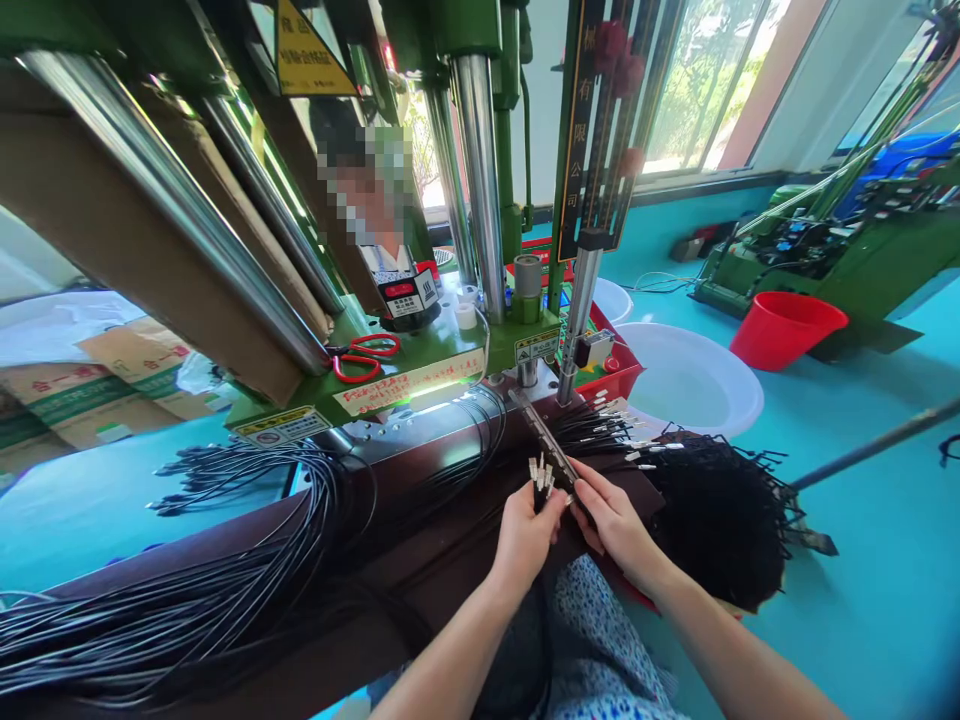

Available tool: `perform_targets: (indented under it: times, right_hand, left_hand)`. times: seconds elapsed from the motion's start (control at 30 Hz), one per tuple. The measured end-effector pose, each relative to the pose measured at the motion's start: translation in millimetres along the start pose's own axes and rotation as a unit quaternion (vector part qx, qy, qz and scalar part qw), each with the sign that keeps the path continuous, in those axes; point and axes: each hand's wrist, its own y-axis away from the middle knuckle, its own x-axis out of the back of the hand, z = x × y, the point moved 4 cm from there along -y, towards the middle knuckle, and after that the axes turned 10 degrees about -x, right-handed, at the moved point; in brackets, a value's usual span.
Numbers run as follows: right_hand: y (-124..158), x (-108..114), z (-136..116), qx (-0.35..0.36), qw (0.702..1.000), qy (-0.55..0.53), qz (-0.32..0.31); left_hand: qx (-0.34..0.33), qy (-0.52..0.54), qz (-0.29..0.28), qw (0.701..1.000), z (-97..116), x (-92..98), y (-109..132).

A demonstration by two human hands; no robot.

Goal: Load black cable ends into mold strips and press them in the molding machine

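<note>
My left hand (519, 540) is closed around a small bunch of black cables with silver connectors (541, 474) that stick up above the fist. Its thumb and forefinger reach to the near end of a long, narrow metal bar (546, 437) with slots along it. My right hand (616, 518) grips that near end from the right, with the bar slanting away toward the press. A small light tip shows between the two hands, too small to make out. Right beside the bar, more black cables with silver ends (600, 425) lie on the brown bench (442, 545).
A green press (472, 350) with steel columns stands ahead, red-handled scissors (360, 358) on its base. Long black cables (247, 590) cover the bench's left side. At right are a black heap (720, 520), a white basin (694, 380) and a red bucket (784, 330). A person stands behind the press.
</note>
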Motion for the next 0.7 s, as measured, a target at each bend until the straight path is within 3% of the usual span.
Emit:
perform_targets:
  times: [0.1,0.17,0.27,0.37,0.57,0.7]
  right_hand:
    - [2,2,-2,-0.021,0.999,-0.041,-0.024]
    - [2,3,-3,-0.029,0.997,-0.061,-0.030]
    - [3,3,-3,-0.036,0.997,-0.068,-0.031]
    - [3,2,-3,-0.044,0.997,-0.060,-0.030]
    - [1,6,-1,-0.047,0.997,-0.041,-0.050]
    - [-2,5,2,-0.046,0.997,-0.008,-0.069]
  left_hand:
    - [0.000,0.104,0.098,0.990,8,16.5,-4]
    - [0.018,0.158,0.116,0.980,10,20.5,-5]
    - [0.069,0.162,0.045,0.983,4,10.2,-3]
    - [0.075,0.082,0.000,0.994,-8,-0.8,-1]
    - [0.017,-0.018,-0.004,1.000,-14,-2.2,-4]
    - [0.022,-0.022,-0.002,1.000,-15,1.5,-5]
